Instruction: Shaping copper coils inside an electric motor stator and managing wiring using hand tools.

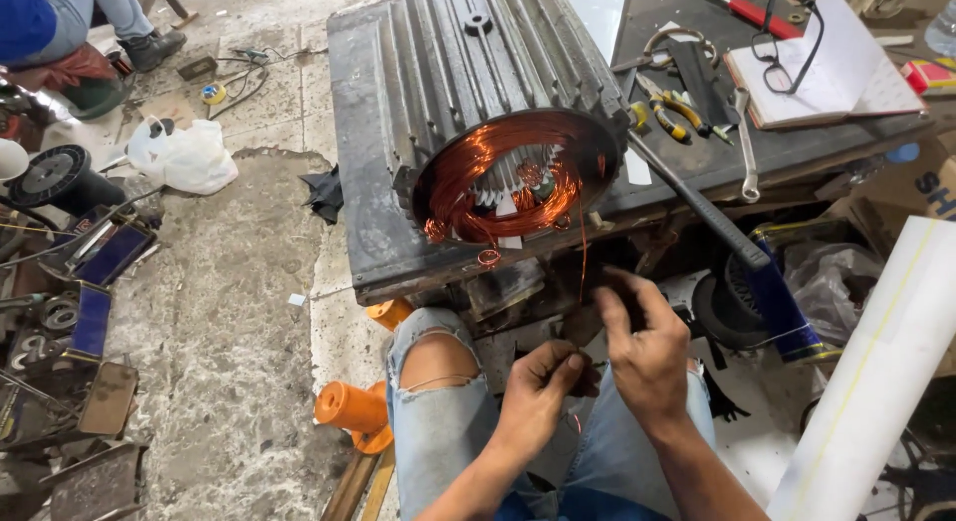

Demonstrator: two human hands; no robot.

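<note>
Down near the lower middle, the left hand is curled almost closed, its thumb and fingertips pinched together on something small and dark that is too blurred to name; a thin copper wire hangs just above those fingers, but whether it runs into the pinch cannot be told. Just to the right of the left fingers, nearly touching them, the right hand is half open with its fingers bent loosely upward; its palm faces away, so what it has hold of, if anything, is hidden. Above both sets of fingers sits the motor stator, a dark ribbed housing lying on a worn metal table, its open end ringed with shiny copper windings and small loops of wire spilling over the lower edge toward the hands. Up and to the right of the right fingers a long black-handled tool slants off the table edge, and beyond it lie yellow-handled pliers, a spanner and an open notebook with spectacles on it. Below the fingers are the person's knees in torn jeans. A white tube is cut off at the right edge, and a seated person at top left is cropped.
</note>
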